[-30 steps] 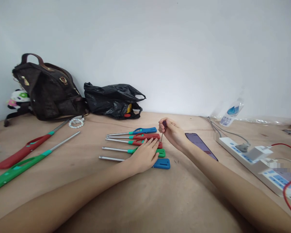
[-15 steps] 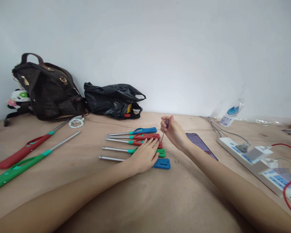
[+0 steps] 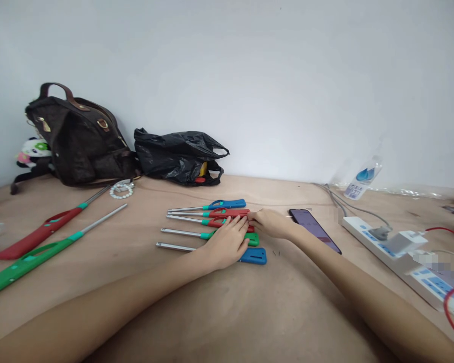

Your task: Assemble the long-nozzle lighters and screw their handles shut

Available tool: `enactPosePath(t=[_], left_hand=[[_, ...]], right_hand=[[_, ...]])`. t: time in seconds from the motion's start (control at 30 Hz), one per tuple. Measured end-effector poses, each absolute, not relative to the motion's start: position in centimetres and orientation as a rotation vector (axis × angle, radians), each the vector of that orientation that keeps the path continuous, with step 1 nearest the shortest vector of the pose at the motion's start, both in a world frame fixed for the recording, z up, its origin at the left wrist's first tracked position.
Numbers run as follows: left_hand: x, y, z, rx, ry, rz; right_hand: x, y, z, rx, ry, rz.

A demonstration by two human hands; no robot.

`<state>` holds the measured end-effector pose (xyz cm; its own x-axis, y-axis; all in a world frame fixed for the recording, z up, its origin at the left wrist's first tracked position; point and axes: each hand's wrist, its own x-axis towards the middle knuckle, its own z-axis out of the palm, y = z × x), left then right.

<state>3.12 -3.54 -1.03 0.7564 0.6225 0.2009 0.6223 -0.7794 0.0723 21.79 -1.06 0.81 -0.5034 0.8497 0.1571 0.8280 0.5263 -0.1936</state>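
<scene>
Our left hand lies open across the green lighter and onto the red lighters; whether our right hand, at their handle ends, grips anything we cannot tell; a phone lies to its right

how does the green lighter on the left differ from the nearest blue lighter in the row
The green lighter slants, tip up and right; the blue lighter lies nearly crosswise, tip left. The left hand hides the blue lighter's middle; no hand covers the green lighter. Both lie on the tabletop, each with a metal tube.
</scene>
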Motion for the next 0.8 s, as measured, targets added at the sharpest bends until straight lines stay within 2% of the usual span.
enactPosePath(t=[0.33, 0.4, 0.53, 0.6, 0.8], left_hand=[[3.2, -3.4, -1.2, 2.968, 1.048, 0.331], [3.1, -3.4, -1.1, 2.982, 1.054, 0.311], [3.1, -3.6, -0.7, 2.957, 1.07, 0.279], [3.1, -3.7, -0.7, 2.932, 1.07, 0.272], [2.9, -3.2, -0.7, 2.888, 1.055, 0.311]], right_hand=[[21.4, -2.8, 4.7, -1.5, -2.795, -0.016], [22.0, -3.5, 5.7, -1.502, -2.895, 0.141], [23.5, -4.5, 6.0, -1.48, -2.992, 0.702], [23.9, -4.7, 5.5, -1.514, -2.955, 0.822], [24.8, -4.0, 5.4, -1.611, -2.713, 0.587]])
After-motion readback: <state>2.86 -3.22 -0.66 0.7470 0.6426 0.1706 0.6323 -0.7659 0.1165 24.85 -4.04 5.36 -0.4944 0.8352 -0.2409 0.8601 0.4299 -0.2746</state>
